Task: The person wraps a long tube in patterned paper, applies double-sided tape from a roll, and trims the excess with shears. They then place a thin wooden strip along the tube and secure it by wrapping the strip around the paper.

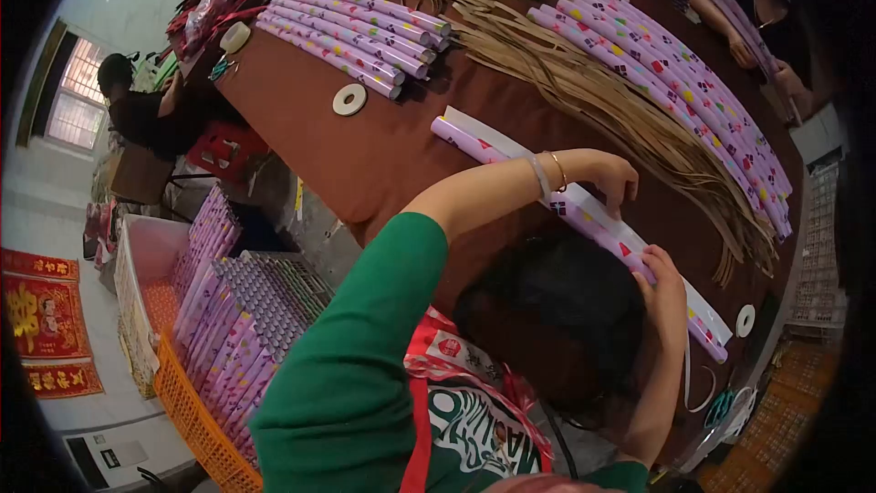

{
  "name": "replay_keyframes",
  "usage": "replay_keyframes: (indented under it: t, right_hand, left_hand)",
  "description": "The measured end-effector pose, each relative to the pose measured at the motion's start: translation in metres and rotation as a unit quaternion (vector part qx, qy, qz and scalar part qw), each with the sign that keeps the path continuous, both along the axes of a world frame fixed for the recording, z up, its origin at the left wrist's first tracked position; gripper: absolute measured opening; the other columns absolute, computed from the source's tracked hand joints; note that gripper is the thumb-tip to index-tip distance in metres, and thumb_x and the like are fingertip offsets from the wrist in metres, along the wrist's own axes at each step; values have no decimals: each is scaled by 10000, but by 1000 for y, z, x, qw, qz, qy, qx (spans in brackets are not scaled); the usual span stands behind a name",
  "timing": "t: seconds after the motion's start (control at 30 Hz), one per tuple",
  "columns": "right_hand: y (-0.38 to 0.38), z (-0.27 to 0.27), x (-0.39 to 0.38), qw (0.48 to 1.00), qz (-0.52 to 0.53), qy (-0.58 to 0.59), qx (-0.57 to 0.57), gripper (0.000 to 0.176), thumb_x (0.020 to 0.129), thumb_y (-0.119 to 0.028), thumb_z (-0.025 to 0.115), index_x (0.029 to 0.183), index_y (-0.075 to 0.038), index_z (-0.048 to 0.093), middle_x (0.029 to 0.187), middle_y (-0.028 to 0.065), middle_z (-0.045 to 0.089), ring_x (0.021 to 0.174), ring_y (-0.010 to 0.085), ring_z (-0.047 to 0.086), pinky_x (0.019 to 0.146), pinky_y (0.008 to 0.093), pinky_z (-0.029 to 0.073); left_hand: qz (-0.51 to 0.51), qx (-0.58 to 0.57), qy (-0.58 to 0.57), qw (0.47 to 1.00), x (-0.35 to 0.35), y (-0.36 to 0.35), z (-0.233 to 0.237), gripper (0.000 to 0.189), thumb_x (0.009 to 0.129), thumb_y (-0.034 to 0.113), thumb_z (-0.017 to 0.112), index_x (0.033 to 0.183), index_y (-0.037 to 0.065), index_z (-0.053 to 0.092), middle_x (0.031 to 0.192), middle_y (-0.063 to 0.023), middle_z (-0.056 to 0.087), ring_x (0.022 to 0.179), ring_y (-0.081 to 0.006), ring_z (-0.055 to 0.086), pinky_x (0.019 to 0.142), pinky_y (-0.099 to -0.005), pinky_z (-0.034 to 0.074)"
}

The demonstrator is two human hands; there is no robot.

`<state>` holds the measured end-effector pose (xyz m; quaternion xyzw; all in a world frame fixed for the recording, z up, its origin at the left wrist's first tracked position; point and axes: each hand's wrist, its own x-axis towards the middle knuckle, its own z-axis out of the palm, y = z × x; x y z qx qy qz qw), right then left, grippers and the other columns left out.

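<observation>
A lilac patterned roll of wrapping paper (584,219) lies diagonally across the brown-covered table (319,151); its white edge shows along the far side. My left hand (617,179), with bracelets at the wrist, bends down over the middle of this roll. Its fingers are curled, one fingertip meeting the paper. Farther along toward the near right end, my right hand (664,297) grips the same roll between thumb and fingers. A roll of white tape (745,320) lies just beyond that end, and green-handled scissors (719,409) rest close to my right forearm.
Finished rolls (356,36) are stacked at the back, with another long pile (675,91) at the right. Brown paper strips (593,82) lie between them. Another tape roll (349,99) sits on the cloth. An orange crate (196,420) of rolls stands at left. Other people work around the table.
</observation>
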<state>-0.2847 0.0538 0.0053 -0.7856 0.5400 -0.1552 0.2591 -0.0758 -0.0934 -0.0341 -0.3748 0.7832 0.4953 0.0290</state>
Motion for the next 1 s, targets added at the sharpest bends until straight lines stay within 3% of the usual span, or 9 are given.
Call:
replay_keyframes:
  t: [0.1,0.17,0.23,0.33,0.43,0.5,0.6,0.83,1.0]
  right_hand:
    - [2,6,5,1000,-3,9,0,260,767,-67,646,1002,20,574,1134,141,557,1004,344,552,837,362,438]
    - [1,8,7,1000,0,18,-5,259,770,-70,644,1003,21,575,1137,144,559,1006,345,553,840,359,438]
    - [4,5,4,999,-10,31,1,258,773,-72,643,1004,21,576,1139,147,560,1008,346,553,843,356,438]
    - [1,-4,-1,999,5,26,-22,258,773,-89,651,1002,12,588,1154,149,565,1016,347,554,855,355,438]
    - [-3,-16,-9,999,21,25,-41,272,767,-100,659,1009,5,593,1160,148,566,1026,343,552,864,361,438]
    - [-4,-6,-4,999,-3,37,0,289,764,-112,665,1021,2,597,1165,154,565,1036,339,551,877,363,438]
    - [-2,-9,-6,998,14,46,-33,293,768,-119,661,1023,12,596,1168,145,565,1031,345,546,882,374,434]
    - [6,-19,-8,998,-9,30,-46,311,795,-157,633,1066,-14,583,1185,111,559,1066,323,524,906,375,421]
    - [21,-23,-15,994,4,34,-100,442,753,-17,632,1181,-92,546,1204,87,556,1071,302,525,902,397,432]
  left_hand:
    - [46,78,9,996,3,-14,0,435,746,329,714,1063,48,616,904,-94,658,842,-195,609,723,-319,468]
    - [42,-47,-70,996,11,-24,2,374,808,352,636,1020,44,642,904,-107,662,856,-213,609,751,-332,470]
    - [81,-185,44,978,35,-9,17,334,826,317,621,985,24,647,910,-123,662,863,-233,616,776,-344,469]
    - [166,-283,163,931,85,16,41,236,826,219,631,970,32,643,907,-111,662,839,-223,631,743,-310,489]
    - [232,-264,140,926,141,52,65,260,795,169,657,1009,29,607,947,-114,632,882,-236,613,760,-335,483]
    - [98,-380,0,920,169,69,63,271,749,147,675,987,35,606,961,-107,615,940,-285,576,799,-365,464]
    - [58,-388,8,920,186,92,39,307,699,138,696,976,44,602,978,-103,596,971,-324,534,828,-391,440]
    - [107,-379,-43,918,187,97,12,342,681,152,716,975,47,574,1013,-115,573,974,-329,533,824,-400,435]
    - [132,-402,-16,906,185,103,8,316,684,130,716,957,37,587,980,-121,596,927,-327,556,783,-393,457]
